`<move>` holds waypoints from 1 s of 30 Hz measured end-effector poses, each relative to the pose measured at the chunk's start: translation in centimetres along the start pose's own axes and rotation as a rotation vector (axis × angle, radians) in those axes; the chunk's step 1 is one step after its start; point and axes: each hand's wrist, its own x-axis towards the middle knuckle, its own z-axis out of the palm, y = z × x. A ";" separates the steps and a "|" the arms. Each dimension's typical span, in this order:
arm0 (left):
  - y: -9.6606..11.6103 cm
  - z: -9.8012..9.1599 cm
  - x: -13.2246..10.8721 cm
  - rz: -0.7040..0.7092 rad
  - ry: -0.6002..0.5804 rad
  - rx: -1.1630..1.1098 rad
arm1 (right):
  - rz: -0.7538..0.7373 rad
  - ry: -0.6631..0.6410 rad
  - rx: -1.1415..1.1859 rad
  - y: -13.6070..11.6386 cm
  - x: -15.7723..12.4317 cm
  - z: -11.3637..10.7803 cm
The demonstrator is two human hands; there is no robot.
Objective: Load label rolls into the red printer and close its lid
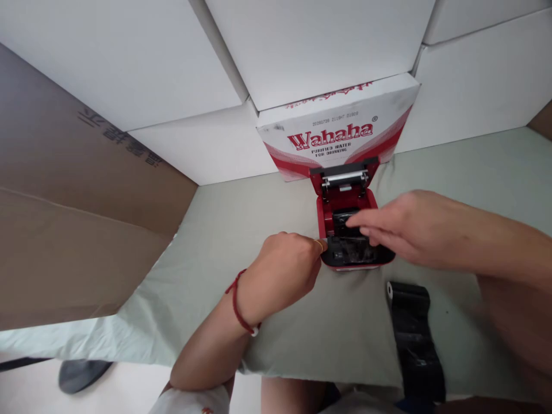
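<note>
A red and black device [321,214] sits on the green cloth with its lid raised. Glossy black film [356,251] lies inside it and over its front. My left hand [287,270] is closed at the device's left front edge, and what its fingers pinch there is too small to name. From the right, my right hand [397,227] reaches over the opening, index finger stretched out and touching the black film inside, with the other fingers partly curled. A black roll [409,293] lies to the right, its film unrolled toward the cloth's front edge.
Behind the device leans a white and red Wahaha carton [340,129]. White boxes [319,46] are stacked along the back. A large brown cardboard box [86,218] stands at the left on the green cloth [241,213].
</note>
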 end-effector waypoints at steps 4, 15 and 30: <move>0.4 0.0 -0.3 -0.067 -0.002 0.025 | 0.185 -0.118 -0.099 -0.5 3.2 0.4; 1.3 0.1 -1.5 -0.055 0.080 0.162 | 0.208 -0.173 -0.234 -0.6 4.6 2.4; 11.1 10.1 -0.4 0.789 0.233 -0.121 | 0.157 -0.176 -0.238 -0.3 5.0 2.1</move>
